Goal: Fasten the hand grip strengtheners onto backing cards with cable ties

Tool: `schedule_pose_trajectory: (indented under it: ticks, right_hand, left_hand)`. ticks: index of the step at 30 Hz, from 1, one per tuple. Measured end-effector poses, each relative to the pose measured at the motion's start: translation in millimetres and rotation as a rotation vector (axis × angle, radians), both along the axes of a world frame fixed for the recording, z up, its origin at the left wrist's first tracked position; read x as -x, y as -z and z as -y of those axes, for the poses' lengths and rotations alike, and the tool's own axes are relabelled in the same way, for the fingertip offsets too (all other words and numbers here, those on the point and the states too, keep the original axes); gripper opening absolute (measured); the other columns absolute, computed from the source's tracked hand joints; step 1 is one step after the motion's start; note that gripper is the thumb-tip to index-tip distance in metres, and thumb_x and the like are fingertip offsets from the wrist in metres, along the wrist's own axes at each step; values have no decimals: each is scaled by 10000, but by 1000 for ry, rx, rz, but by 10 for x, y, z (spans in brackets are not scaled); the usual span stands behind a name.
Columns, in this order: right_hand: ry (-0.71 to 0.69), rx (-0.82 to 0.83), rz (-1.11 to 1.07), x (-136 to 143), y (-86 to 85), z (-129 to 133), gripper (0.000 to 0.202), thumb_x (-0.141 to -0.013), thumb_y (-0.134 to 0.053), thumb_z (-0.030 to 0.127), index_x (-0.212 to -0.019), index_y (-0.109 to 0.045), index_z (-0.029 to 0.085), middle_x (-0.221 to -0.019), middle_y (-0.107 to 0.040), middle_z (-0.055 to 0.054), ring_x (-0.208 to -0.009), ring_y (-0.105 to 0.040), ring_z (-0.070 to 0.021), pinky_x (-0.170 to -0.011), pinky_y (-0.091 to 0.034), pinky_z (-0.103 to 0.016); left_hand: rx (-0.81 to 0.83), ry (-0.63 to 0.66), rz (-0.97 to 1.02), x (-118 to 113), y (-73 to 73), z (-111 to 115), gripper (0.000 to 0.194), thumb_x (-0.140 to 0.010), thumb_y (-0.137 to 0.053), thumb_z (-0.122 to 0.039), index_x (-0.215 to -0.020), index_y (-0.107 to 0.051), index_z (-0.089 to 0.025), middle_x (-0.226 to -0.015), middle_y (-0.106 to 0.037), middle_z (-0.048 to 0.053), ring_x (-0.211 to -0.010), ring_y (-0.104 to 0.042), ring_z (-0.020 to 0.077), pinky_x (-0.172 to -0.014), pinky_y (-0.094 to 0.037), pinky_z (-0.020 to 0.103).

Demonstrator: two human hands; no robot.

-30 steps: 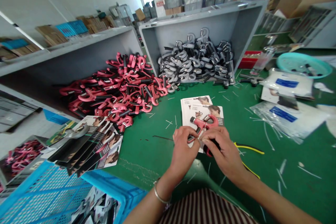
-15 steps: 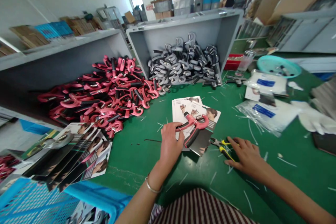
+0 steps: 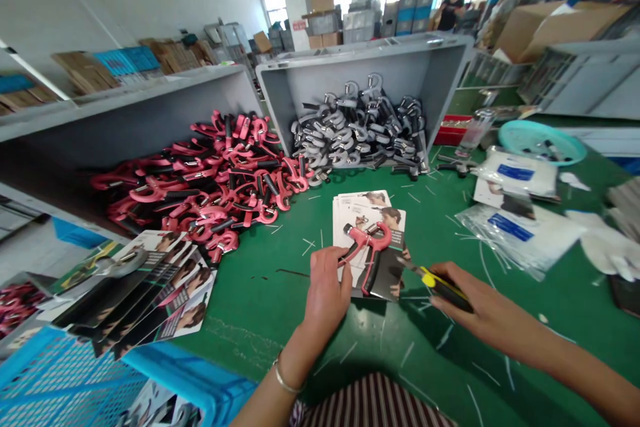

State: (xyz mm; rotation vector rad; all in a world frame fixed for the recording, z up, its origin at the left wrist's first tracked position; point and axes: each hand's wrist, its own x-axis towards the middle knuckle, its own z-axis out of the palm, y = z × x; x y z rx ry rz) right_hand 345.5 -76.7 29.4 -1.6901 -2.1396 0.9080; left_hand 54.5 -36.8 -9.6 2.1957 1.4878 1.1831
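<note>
I see the pink exerciser (image 3: 369, 239) between both hands. Left hand (image 3: 327, 283) pinches its handle; right hand (image 3: 467, 297) grips pliers (image 3: 446, 288).

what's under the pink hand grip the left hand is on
A printed card lies under the pink hand grip, above more cards; those lower cards' printing is mostly covered.

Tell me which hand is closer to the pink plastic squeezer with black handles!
Left. Your left hand is on one end of the pink squeezer, between thumb and fingers. Your right hand is apart from it, off to its right, holding yellow-and-black pliers.
</note>
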Motion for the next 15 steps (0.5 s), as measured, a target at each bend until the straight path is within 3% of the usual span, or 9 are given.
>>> schedule_pose_trajectory:
  ticks: [3, 6, 10, 15]
  right_hand:
    - [-216, -402, 412, 191, -173, -303, 541, -925, -501, 332, -1443, -416, 202, -1253, -586, -148, -1058, -548, -336, -921, -449, -519]
    - [-364, -591, 691, 333, -332, -514, 668, -859, -504, 159, -1505, -336, 199, -1196, -610, -154, -987, -536, -354, -845, -451, -526]
    - [-426, -662, 831, 481, -473, -600, 752, -795, -483, 59, -1518, -302, 160, -1165, -617, -172, -953, -529, -359, -790, -451, -495]
    - [-430, -611, 868, 570, -502, -614, 670, -815, -502, 91, -1470, -368, 138, -1013, -644, -168, -903, -567, -342, -730, -468, -442]
  left_hand:
    - [10, 28, 9, 13, 3, -10, 277, -922, -516, -120, -1191, -518, -184, -1127, -589, 99, -1078, -522, 234, -960, -441, 407]
    - [28, 42, 24, 43, 12, -8, 270, -930, -516, -138, -1194, -527, -191, -1128, -589, 96, -1075, -527, 231, -958, -444, 404]
    - [58, 44, 43, 56, -4, -16, 251, -934, -512, -145, -1180, -534, -190, -1119, -590, 93, -1072, -522, 231, -961, -439, 411]
    - [103, 82, 66, 96, -34, -20, 271, -929, -513, -141, -1194, -527, -198, -1149, -582, 95, -1101, -518, 238, -982, -435, 427]
